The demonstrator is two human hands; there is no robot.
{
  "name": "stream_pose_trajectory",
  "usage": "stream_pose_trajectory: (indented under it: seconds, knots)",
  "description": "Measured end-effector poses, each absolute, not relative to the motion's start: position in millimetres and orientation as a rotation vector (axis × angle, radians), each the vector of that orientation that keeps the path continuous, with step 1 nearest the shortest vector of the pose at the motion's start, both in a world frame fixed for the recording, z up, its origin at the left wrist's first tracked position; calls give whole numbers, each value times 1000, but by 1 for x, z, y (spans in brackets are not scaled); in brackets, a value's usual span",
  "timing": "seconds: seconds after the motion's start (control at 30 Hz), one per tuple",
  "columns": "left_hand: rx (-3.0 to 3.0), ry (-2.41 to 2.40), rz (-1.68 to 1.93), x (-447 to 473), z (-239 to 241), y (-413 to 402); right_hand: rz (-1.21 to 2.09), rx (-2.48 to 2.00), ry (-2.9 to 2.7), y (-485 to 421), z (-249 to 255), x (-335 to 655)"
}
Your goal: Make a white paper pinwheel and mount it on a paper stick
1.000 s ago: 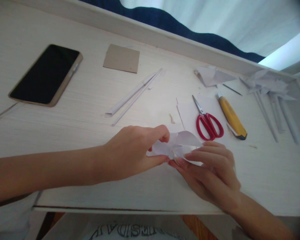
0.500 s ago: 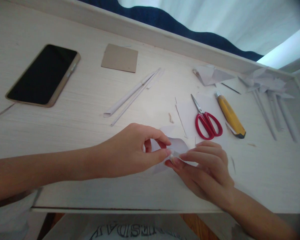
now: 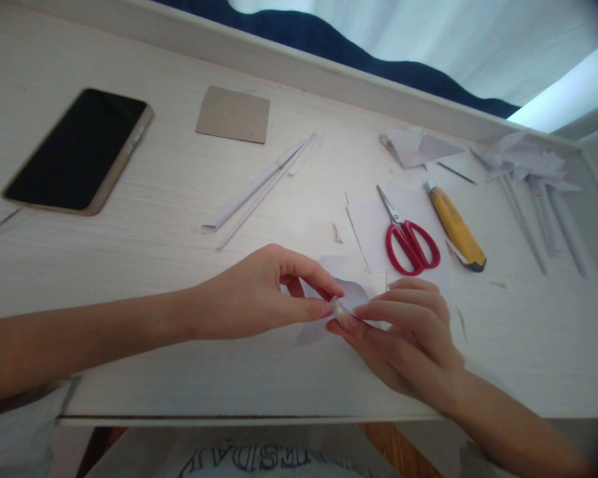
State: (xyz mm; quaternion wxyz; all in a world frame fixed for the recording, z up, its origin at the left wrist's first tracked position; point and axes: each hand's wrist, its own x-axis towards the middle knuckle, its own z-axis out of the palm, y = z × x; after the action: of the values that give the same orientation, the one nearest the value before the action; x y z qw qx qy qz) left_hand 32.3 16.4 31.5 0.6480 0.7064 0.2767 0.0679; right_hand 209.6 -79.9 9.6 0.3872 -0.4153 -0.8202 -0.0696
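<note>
Near the desk's front edge both my hands meet over a folded white paper (image 3: pixel 351 292) with curved flaps. My right hand (image 3: pixel 408 332) pinches the gathered middle of it between thumb and forefinger. My left hand (image 3: pixel 279 292) comes from the left, its thumb and forefinger closed at the same gathered point. Most of the paper's underside and part of its flaps are hidden by the fingers. Just beyond my right hand lie red-handled scissors (image 3: pixel 412 247) on a flat white paper sheet (image 3: pixel 366 219), with a yellow utility knife (image 3: pixel 457 226) beside them.
Rolled paper sticks (image 3: pixel 259 189) lie mid-desk, below a brown cardboard square (image 3: pixel 233 114). A phone (image 3: pixel 77 153) rests at the left. Folded paper (image 3: pixel 421 146) and several paper pinwheels on sticks (image 3: pixel 528 166) are at the back right. A raised rim (image 3: pixel 299 83) borders the back.
The left thumb and forefinger have shifted slightly at the paper's middle, where a little more of the gathered white part shows. The whole view has moved slightly; the tools stay in place.
</note>
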Motion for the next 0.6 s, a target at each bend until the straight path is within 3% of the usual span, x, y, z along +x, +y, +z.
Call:
stream_pose_trajectory:
  seconds: [0.6]
  knots:
    - [1776,719,337,32,28,10,-16,-1128,-2049,-80,14,203]
